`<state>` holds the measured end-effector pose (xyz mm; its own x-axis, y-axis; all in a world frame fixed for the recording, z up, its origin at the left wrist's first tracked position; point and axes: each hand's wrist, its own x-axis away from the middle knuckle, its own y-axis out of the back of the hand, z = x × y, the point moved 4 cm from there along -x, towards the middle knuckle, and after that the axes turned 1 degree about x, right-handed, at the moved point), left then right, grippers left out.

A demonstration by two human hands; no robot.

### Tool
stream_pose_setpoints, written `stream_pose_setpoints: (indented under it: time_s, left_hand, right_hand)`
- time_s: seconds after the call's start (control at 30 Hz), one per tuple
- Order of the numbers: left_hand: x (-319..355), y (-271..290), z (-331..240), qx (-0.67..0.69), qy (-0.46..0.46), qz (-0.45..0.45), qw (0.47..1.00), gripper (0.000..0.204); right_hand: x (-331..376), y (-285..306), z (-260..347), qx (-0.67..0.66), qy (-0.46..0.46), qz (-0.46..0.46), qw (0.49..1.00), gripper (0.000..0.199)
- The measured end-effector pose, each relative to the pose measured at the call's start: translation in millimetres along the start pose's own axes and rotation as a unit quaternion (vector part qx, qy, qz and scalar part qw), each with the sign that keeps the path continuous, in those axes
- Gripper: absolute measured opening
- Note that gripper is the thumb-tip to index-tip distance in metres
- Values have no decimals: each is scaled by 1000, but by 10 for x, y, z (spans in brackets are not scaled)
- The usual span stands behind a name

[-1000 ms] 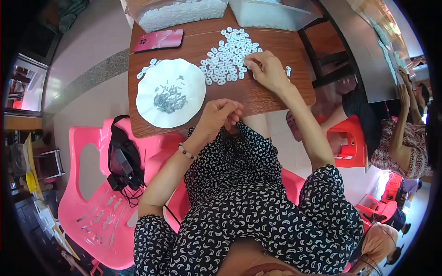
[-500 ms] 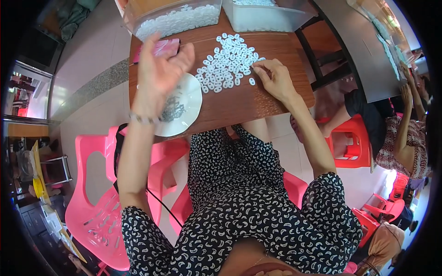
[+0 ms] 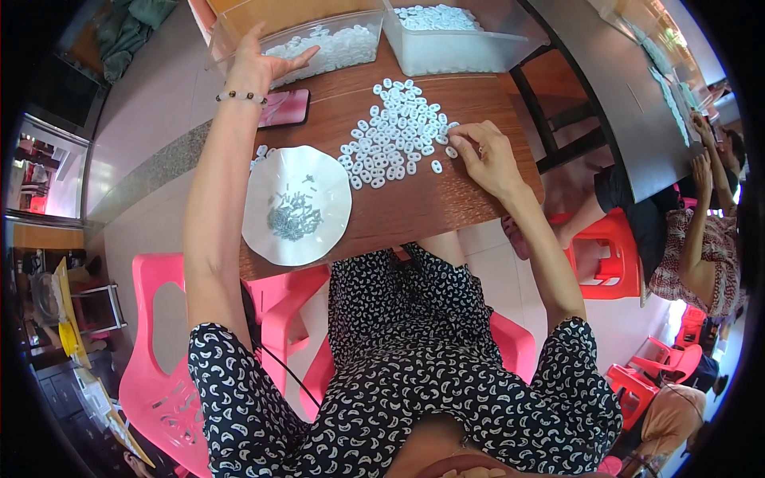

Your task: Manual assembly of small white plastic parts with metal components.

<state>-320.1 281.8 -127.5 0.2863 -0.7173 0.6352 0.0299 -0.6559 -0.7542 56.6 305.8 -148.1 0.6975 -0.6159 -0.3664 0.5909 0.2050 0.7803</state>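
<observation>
My left hand [image 3: 267, 65] is stretched out with its fingers spread, in front of and partly over the near left side of a clear bin [image 3: 239, 32] of white pieces. Nothing shows in it. At the right edge of a loose pile of white oval two-holed pieces [image 3: 394, 131], my right hand [image 3: 488, 159] rests low on the table. Its fingers are curled, thumb and forefinger tips close together beside a couple of the ovals. Whether a piece sits between them is hidden. A white scalloped plate [image 3: 331, 219] holds many small grey pieces [image 3: 295, 217].
A second clear bin [image 3: 462, 52] of white pieces stands at the far right of the brown table [image 3: 382, 219]. A pink phone [image 3: 284, 108] lies behind the plate. A pink chair [image 3: 151, 319] is at left; another person sits by a dark table [image 3: 598, 72] at right.
My left hand has moved away from above the plate, forward to the left bin, uncovering the plate. The right hand has stayed by the pile. The table appears slightly lower in view.
</observation>
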Motion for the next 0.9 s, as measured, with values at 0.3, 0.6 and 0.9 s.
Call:
stream_pose_setpoints:
  time_s: [0.3, 0.6, 0.9]
  left_hand:
    - [-182, 90, -137, 66, 107, -3, 992, 69]
    - [-100, 465, 3, 66, 108, 135, 983, 61]
    - [-42, 743, 95, 16, 59, 146, 987, 45]
  right_hand:
    - [-230, -125, 36, -12, 7, -10, 1000, 14]
    - [-476, -183, 217, -54, 14, -41, 998, 15]
    - [-1078, -49, 288, -151, -35, -57, 986, 22]
